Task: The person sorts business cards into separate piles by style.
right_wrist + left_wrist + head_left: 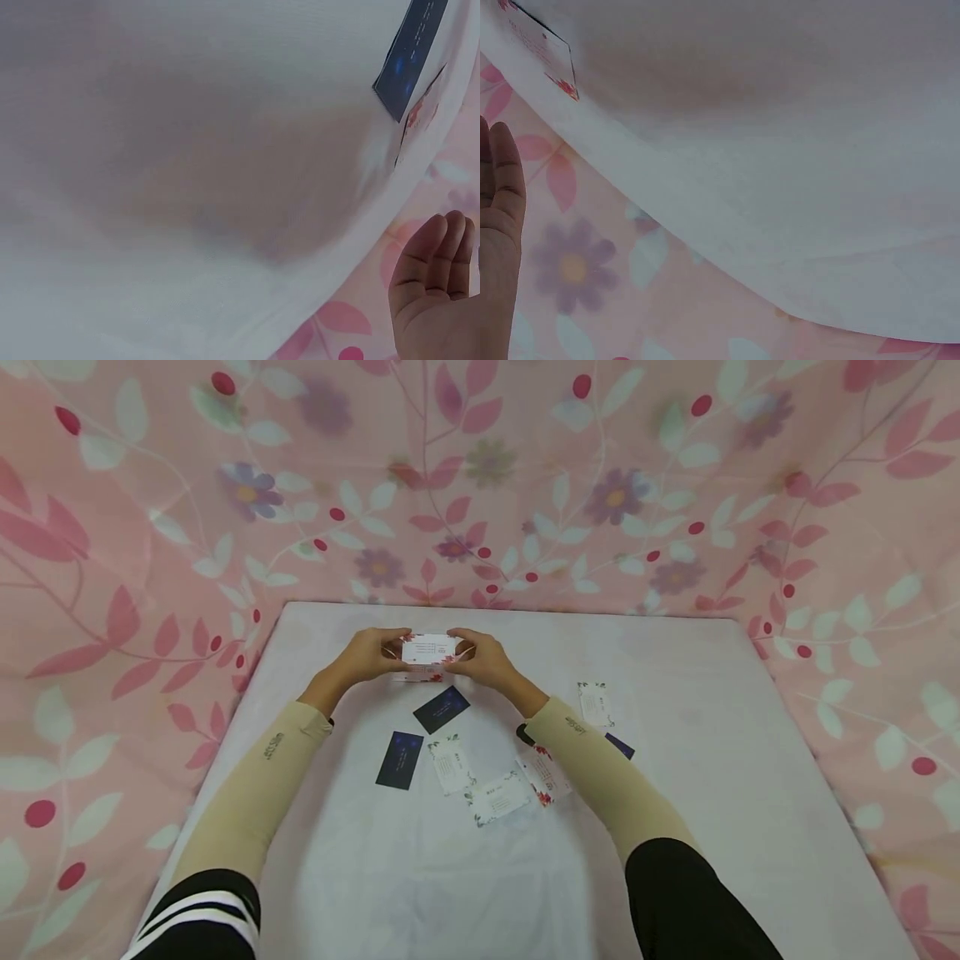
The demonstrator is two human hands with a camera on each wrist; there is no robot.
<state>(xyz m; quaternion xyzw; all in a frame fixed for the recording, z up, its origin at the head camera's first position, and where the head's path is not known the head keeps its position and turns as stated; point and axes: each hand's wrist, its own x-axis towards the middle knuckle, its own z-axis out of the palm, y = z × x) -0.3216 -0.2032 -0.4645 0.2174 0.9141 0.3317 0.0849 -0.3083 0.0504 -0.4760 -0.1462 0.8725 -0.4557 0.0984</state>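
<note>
In the head view, a white business card [428,649] with printed lines and red floral corners is held up near the table's far side. My left hand [365,654] grips its left edge and my right hand [487,660] its right edge, fingers above and thumbs below. Partly hidden behind it, another card with red flowers [420,677] lies on the table. A dark blue card [442,709] lies just nearer. In the wrist views only part of the left hand [501,202] and right hand [439,292] shows; the held card is out of sight there.
On the white table [712,718] lie another dark blue card [399,760], white leafy cards [452,765] and a red-flowered card [545,774]. A white card [595,703] and a dark blue card [620,745], partly hidden, lie right. Floral cloth [487,485] hangs behind.
</note>
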